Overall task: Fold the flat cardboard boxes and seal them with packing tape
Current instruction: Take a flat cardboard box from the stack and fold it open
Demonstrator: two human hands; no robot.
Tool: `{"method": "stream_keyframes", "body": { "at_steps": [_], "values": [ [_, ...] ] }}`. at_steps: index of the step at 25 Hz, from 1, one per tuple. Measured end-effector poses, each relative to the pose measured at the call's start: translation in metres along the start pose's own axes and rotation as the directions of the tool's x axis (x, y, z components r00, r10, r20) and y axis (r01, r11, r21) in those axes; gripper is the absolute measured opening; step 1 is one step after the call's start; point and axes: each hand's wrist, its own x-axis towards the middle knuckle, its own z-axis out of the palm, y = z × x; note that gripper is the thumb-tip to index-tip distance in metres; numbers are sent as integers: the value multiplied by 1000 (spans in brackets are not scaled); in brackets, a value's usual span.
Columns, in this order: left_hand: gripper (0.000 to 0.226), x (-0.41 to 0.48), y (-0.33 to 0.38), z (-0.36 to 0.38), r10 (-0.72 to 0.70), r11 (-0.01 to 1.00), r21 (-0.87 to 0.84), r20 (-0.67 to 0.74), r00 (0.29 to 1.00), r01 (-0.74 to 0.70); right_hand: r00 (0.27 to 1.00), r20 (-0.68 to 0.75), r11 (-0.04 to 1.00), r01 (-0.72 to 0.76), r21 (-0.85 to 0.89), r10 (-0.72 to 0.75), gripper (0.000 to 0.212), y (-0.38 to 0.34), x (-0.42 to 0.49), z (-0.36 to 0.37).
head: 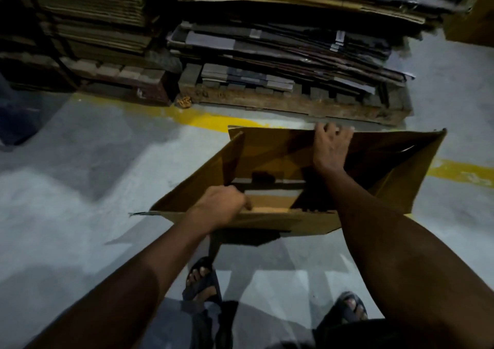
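Observation:
A brown cardboard box point(379, 166) is held above the grey floor, partly opened into shape, its inside facing me. My left hand point(222, 207) grips the near wall of the box at its top edge, fingers curled over it into the inside. My right hand point(332, 145) reaches across and holds the far wall, fingers hooked over its top edge. The floor shows through the open bottom. No packing tape is in view.
Tall stacks of flat cardboard point(280, 41) lie on wooden pallets point(294, 102) straight ahead, more stacks at the left point(88, 19). A yellow floor line point(208, 118) runs before the pallets. My sandalled feet point(203, 281) stand below the box.

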Motion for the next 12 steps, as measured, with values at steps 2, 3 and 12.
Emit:
{"method": "stream_keyframes", "body": {
  "at_steps": [2, 3, 12],
  "values": [
    [25, -5, -17, -1, -86, 995, -42, 44, 995, 88, 996, -11, 996, -88, -20, 88, 38, 13, -1, 2],
    [25, -6, -16, 0, -83, 995, -53, 45, 996, 85, 994, -24, 994, -108, -7, 108, 33, 14, 1, 2],
    [28, 11, 27, 12, 100, 994, -42, 42, 994, -98, 992, 14, 991, 121, 60, -122, 49, -56, 22, 2]
  ]
}}
